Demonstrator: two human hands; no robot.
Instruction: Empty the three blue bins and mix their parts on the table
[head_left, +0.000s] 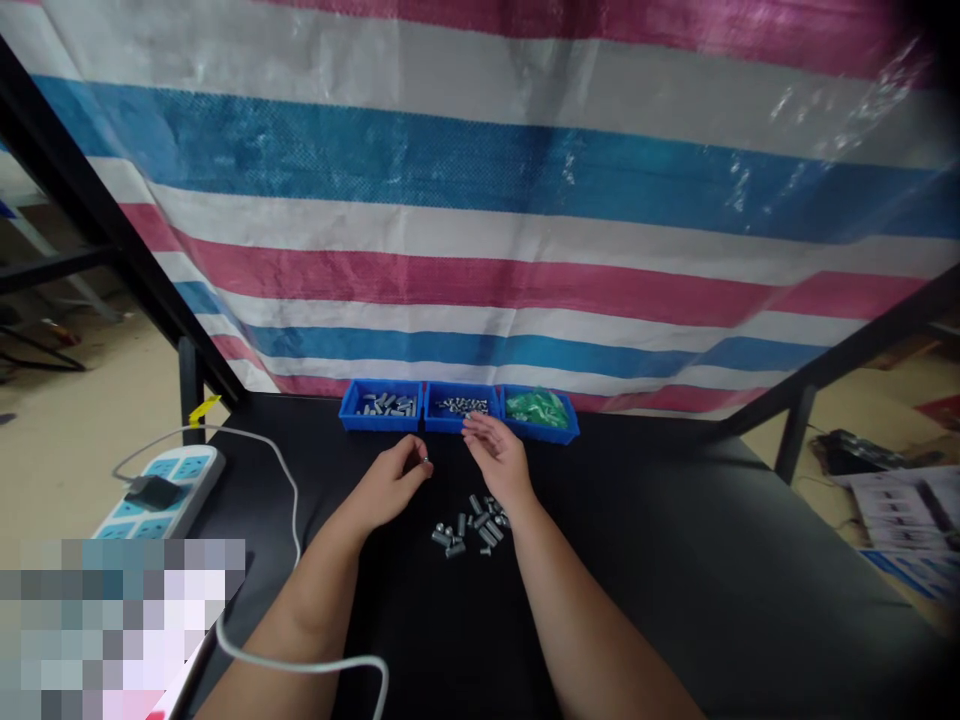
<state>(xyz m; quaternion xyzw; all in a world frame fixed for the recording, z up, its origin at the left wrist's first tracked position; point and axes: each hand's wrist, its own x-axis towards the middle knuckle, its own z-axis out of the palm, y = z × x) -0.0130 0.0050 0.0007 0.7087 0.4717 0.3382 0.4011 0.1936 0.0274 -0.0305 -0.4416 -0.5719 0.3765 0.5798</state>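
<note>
My left hand [391,482] is above the black table, thumb and forefinger pinched on a small shiny metal part [426,460] whose kind is too small to make out. My right hand [499,455] reaches over the front edge of the middle blue bin [442,424], fingers stretched out and slightly apart. That bin contains small metal pieces [459,405] that look like screws. Below and between my hands lies a loose pile of grey metal cylinders [487,533], with small screw-like pieces among them. My right wrist hides part of the pile.
The left blue bin [381,424] has grey metal cylinders; the right one [551,434] holds a green plastic bag [538,408]. A power strip [196,478] with a black plug sits at the left. A white cable [289,480] crosses near my left forearm. Behind hangs a striped sheet [480,270].
</note>
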